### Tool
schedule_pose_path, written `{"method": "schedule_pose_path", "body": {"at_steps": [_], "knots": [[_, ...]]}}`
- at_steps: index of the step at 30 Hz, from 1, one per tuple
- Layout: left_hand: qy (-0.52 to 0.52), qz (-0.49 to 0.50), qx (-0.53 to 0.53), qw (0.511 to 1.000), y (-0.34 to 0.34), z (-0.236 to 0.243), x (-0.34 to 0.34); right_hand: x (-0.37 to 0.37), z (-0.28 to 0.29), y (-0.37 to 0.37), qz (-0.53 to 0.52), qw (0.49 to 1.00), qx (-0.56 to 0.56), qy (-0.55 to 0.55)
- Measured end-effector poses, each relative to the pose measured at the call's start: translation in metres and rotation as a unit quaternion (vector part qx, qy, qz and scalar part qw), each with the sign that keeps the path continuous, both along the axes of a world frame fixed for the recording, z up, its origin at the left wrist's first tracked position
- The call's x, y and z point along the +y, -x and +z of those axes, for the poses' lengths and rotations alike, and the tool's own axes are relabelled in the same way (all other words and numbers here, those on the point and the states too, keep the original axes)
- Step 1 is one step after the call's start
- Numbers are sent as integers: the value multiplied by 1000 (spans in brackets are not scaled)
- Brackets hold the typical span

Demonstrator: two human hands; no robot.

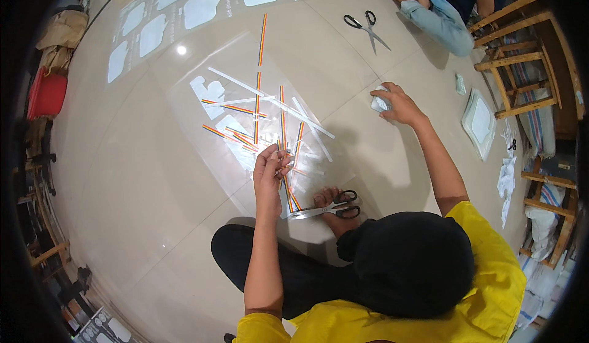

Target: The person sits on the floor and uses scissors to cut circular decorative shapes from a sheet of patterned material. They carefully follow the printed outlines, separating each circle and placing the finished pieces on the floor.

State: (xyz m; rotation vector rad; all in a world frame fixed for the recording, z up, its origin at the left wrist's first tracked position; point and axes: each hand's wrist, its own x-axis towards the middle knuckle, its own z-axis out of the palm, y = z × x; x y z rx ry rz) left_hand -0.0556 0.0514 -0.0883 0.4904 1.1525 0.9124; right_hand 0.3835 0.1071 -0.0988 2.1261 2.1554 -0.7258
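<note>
My left hand (269,170) hovers above a clear plastic sheet (236,58) on the floor, its fingers curled into a pinch. Whatever they hold is too small to make out. Red, yellow and blue striped strips (262,42) and narrow white strips (234,82) lie scattered across the sheet, several near these fingers. White cut-out pieces (211,91) lie on its left part. Out to the right, my right hand (403,105) grips a small white bundle (380,102) at floor level. Black-handled scissors (328,210) lie partly open beside my bare foot.
Other black-handled scissors (368,31) lie farther off, near another person's sleeve (438,24). A printed sheet with white speech-bubble shapes (202,9) spreads at the far left. On the right are a white packet (478,122) and wooden stools (521,79); a red container (48,95) stands left.
</note>
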Motion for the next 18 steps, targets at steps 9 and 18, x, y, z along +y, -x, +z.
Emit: {"method": "schedule_pose_path", "body": {"at_steps": [9, 18], "knots": [[-74, 68, 216, 971, 32, -24, 10, -3, 6, 17, -20, 999, -49, 3], [-25, -125, 584, 802, 64, -75, -8, -52, -18, 63, -32, 977, 47, -204]]}}
